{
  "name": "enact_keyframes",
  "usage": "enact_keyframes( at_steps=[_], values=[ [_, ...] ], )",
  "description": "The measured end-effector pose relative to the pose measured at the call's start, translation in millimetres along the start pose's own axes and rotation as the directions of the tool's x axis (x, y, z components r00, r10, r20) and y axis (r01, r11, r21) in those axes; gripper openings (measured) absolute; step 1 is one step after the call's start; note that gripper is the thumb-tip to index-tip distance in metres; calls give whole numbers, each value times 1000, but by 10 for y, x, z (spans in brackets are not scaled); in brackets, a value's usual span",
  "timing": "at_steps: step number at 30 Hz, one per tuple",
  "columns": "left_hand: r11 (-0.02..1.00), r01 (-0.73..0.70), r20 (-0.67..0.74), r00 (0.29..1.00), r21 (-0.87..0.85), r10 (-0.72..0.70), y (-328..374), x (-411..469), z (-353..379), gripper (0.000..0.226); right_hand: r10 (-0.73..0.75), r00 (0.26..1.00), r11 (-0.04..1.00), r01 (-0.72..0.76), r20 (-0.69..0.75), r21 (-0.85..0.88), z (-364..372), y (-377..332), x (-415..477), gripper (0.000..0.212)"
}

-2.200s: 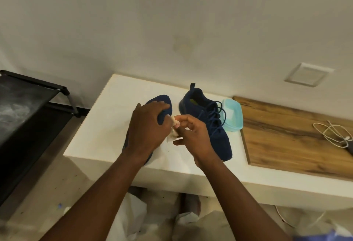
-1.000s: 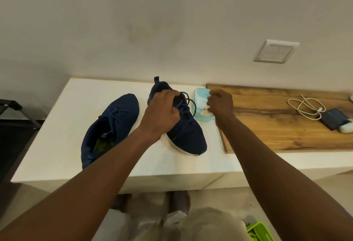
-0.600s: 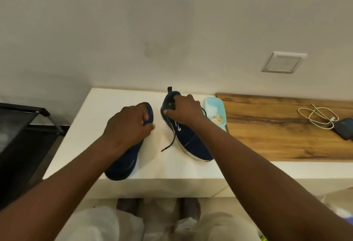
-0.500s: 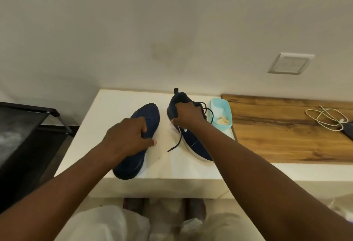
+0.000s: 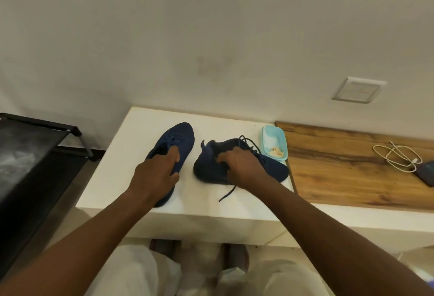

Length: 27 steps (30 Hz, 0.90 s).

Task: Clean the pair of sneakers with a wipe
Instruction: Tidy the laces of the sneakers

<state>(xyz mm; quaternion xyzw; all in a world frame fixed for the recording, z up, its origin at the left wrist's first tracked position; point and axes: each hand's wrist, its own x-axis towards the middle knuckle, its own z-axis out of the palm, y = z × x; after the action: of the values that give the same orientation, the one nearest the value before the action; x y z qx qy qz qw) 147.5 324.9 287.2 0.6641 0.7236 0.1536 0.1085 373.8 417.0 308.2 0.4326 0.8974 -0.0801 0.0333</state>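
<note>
My left grip (image 5: 155,173) clasps the left shoe (image 5: 180,136), heel at the table's (image 5: 122,166) front edge, bare top to its left. My right grip (image 5: 239,166) clutches the tilted right shoe (image 5: 206,169), its toe beside the tray (image 5: 266,135) holding the wipe (image 5: 277,151).

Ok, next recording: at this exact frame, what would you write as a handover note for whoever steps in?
Left hand grips the navy mesh sneaker, which lies flat on the white counter.
Right hand grips the second navy sneaker, tipped and blurred, with one lace trailing on the counter.
The crumpled white wipe lies in the light blue plastic tray beside that sneaker; neither hand holds it.
Done: the wipe looks used, but how clean the sneakers are cannot be told.
Left: probably check both sneakers, wipe again if needed, and set the pair straight.
</note>
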Motion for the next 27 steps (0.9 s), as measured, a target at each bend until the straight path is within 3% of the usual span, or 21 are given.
enact_keyframes(
  at_steps=[5,9,12,14,16,19,21,23,27],
  values=[
    [998,62,-24,998,-20,-63,-133,65,-24,26,-202,975,968,184,-96,-172,171,-53,-438,39],
    [989,126,-29,991,-80,-129,-21,96,-27,22,-185,971,961,147,-151,-235,236,-1,-691,36],
    [996,75,-119,990,-53,-81,155,96,-3,20,-134,960,979,89,-246,-184,282,84,-796,30],
    [988,-1,-127,992,-154,-19,331,63,31,22,1,947,998,-19,-322,-52,298,91,-834,18],
    [943,-47,-95,995,-328,17,538,25,82,23,295,871,944,-202,-393,261,273,70,-838,14],
    [875,75,76,996,-478,-44,791,74,220,41,649,700,656,-317,-298,686,247,65,-740,11],
    [818,219,218,969,-532,-118,898,161,309,54,691,713,515,-374,-115,771,276,58,-602,24],
    [782,269,267,954,-562,-136,966,217,393,49,681,731,455,-388,-33,802,351,19,-473,40],
    [589,260,241,964,-765,-112,955,269,550,23,725,673,401,-236,-149,885,362,-23,-383,17]
  ],
)
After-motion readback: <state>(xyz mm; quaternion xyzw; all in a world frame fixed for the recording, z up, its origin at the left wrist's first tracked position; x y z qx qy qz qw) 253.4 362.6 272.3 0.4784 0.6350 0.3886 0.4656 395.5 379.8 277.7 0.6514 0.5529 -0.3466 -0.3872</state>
